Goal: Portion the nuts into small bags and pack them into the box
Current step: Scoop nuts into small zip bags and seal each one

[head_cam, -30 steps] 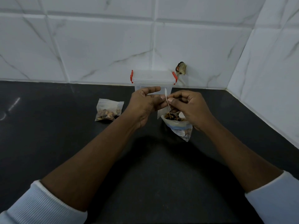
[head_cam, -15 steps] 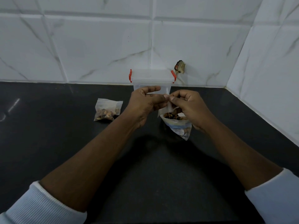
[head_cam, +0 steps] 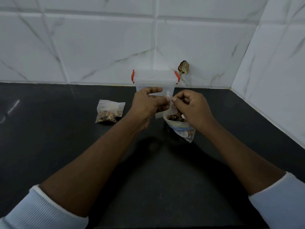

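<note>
Left hand (head_cam: 148, 104) and right hand (head_cam: 193, 109) together pinch an empty small bag (head_cam: 162, 113) just above the supply bag of nuts (head_cam: 181, 128). One filled bag (head_cam: 109, 111) lies left of them; box (head_cam: 155, 78), beyond, seemingly unpacked.

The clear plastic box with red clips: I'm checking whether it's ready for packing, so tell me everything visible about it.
The clear plastic box is translucent and rectangular, with its lid on and a red clip at each end. It stands upright at the back of the black counter, by the white tiled wall. The left hand hides its lower front; contact cannot be told.
</note>
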Action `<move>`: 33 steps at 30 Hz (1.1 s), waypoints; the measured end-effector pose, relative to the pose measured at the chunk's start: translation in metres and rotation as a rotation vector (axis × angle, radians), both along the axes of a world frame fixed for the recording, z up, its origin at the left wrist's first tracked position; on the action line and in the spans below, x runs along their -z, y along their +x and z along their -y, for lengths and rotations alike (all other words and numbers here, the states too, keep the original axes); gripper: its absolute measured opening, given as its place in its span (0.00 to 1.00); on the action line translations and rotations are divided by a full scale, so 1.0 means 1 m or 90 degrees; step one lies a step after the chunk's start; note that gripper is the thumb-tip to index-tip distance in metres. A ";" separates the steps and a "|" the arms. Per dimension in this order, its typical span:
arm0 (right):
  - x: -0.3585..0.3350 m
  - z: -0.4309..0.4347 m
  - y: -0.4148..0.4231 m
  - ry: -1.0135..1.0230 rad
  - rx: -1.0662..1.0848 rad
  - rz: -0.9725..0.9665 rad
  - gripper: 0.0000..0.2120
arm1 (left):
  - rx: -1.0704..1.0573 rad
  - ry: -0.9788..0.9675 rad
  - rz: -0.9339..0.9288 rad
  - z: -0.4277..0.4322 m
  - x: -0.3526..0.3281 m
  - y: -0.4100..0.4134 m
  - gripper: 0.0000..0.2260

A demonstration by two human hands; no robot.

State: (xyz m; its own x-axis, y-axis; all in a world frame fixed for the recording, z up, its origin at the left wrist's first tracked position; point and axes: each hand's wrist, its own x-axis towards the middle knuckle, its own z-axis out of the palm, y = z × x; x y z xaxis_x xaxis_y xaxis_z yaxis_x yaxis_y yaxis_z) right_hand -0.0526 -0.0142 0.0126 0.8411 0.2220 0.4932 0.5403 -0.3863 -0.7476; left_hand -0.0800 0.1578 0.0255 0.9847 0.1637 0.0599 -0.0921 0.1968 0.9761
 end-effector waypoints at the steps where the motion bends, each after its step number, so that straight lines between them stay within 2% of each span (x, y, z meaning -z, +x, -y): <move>1: -0.001 -0.001 -0.002 0.008 -0.011 0.007 0.02 | 0.000 0.000 0.002 0.000 0.000 0.000 0.22; 4: -0.002 -0.002 -0.003 0.041 -0.066 -0.008 0.07 | 0.005 0.002 0.012 0.001 0.000 -0.002 0.24; 9: -0.002 0.005 0.002 0.021 -0.061 0.018 0.06 | 0.014 0.037 0.015 0.000 0.000 -0.003 0.21; 13: -0.001 0.004 0.001 -0.027 -0.047 0.059 0.09 | -0.020 0.085 0.007 0.001 -0.001 -0.001 0.17; 16: -0.002 0.013 0.006 -0.061 -0.007 0.087 0.08 | -0.024 0.099 -0.009 -0.001 -0.003 -0.001 0.19; 23: -0.004 0.011 0.008 -0.231 0.012 0.221 0.10 | -0.009 0.096 0.013 0.004 -0.001 -0.008 0.19; 28: -0.008 0.007 0.001 -0.111 -0.010 0.110 0.09 | 0.011 0.120 0.046 0.007 -0.002 -0.012 0.22; 31: -0.008 0.009 0.002 -0.142 -0.031 0.084 0.09 | 0.018 0.125 0.065 0.008 -0.004 -0.014 0.19; 33: -0.008 0.010 0.003 -0.175 -0.056 0.076 0.09 | 0.024 0.171 0.088 0.006 -0.003 -0.013 0.17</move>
